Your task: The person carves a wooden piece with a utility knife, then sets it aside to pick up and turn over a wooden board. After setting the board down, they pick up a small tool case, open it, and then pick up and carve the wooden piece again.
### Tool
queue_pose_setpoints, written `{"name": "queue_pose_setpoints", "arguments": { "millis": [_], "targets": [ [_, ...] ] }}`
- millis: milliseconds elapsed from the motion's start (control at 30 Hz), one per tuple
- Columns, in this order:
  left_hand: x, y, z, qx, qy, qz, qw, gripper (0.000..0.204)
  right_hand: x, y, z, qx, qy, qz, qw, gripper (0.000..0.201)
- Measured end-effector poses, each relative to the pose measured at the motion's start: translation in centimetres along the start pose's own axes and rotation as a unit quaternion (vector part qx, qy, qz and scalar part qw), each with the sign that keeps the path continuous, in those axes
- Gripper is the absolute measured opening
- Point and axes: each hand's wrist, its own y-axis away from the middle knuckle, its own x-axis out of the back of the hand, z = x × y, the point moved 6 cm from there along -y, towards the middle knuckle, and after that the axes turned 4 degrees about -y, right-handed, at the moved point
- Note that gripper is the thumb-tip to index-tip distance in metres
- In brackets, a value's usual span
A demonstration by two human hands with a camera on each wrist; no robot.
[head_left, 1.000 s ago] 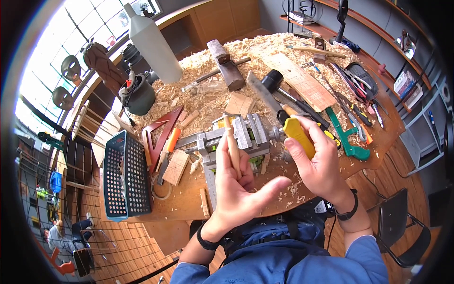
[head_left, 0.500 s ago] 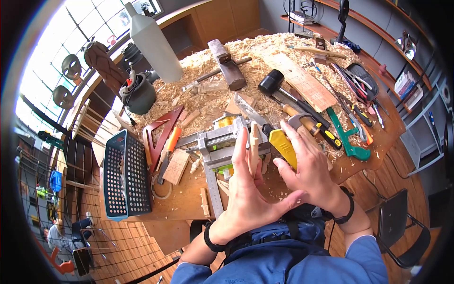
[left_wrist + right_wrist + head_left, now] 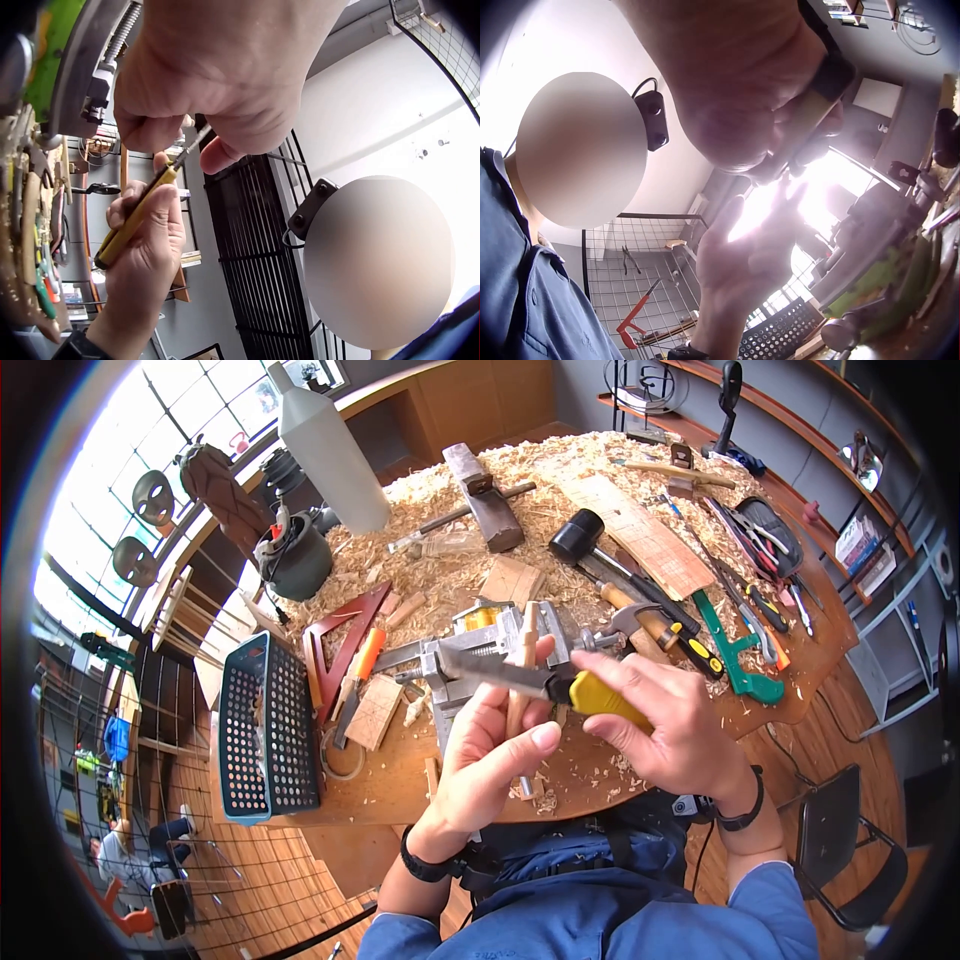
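My left hand (image 3: 478,757) grips a slim, carved wooden stick (image 3: 527,632) that stands roughly upright between thumb and fingers. In my right hand (image 3: 678,728) is a yellow utility knife (image 3: 603,698), its long blade (image 3: 492,671) extended and pointing left. The blade crosses over the stick in the head view, just above the left thumb. From the left wrist view, the yellow knife handle (image 3: 135,227) lies along the right fingers, and the blade runs up to the left hand. A metal bench vise (image 3: 432,660) sits right behind the hands.
Wood shavings (image 3: 420,585) cover the back of the bench. A perforated basket (image 3: 268,735) stands at the left, near an orange-handled knife (image 3: 369,653) and a wood block (image 3: 374,713). At the right lie a black mallet (image 3: 577,536), a hammer and a green tool (image 3: 740,655).
The right hand has swung the knife from pointing up and away to lying across the stick. The left thumb, earlier spread out, has come in against the stick.
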Motion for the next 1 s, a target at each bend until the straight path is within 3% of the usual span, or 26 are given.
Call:
{"name": "queue_pose_setpoints", "arguments": {
  "millis": [200,367,433,567,633,767,1000],
  "targets": [
    [0.5,0.1,-0.8,-0.061,-0.173,0.031,0.983,0.058,-0.4,0.3,0.0,-0.001,-0.007,-0.012,1.0,0.057],
    [0.9,0.0,-0.8,-0.108,-0.326,0.047,0.938,0.054,-0.1,0.3,-0.2,0.006,-0.001,-0.015,1.0,0.058],
    [0.6,-0.1,-0.4,-0.174,-0.378,0.036,0.908,0.053,-0.1,0.3,-0.2,0.008,0.002,-0.013,1.0,0.058],
    [1.0,-0.1,-1.0,-0.134,-0.353,0.057,0.924,0.051,-0.3,0.5,-0.2,-0.003,0.002,-0.01,1.0,0.057],
    [1.0,-0.2,-0.6,-0.228,-0.399,0.079,0.885,0.051,-0.3,0.5,-0.2,0.003,0.009,-0.008,1.0,0.057],
    [0.8,0.0,-0.2,-0.195,-0.384,0.089,0.898,0.05,-0.4,0.4,-0.4,-0.008,0.013,-0.008,1.0,0.057],
    [0.6,0.2,0.4,-0.204,-0.438,0.114,0.868,0.039,-0.4,0.4,-0.7,-0.012,0.026,-0.005,1.0,0.058]
  ]
}}
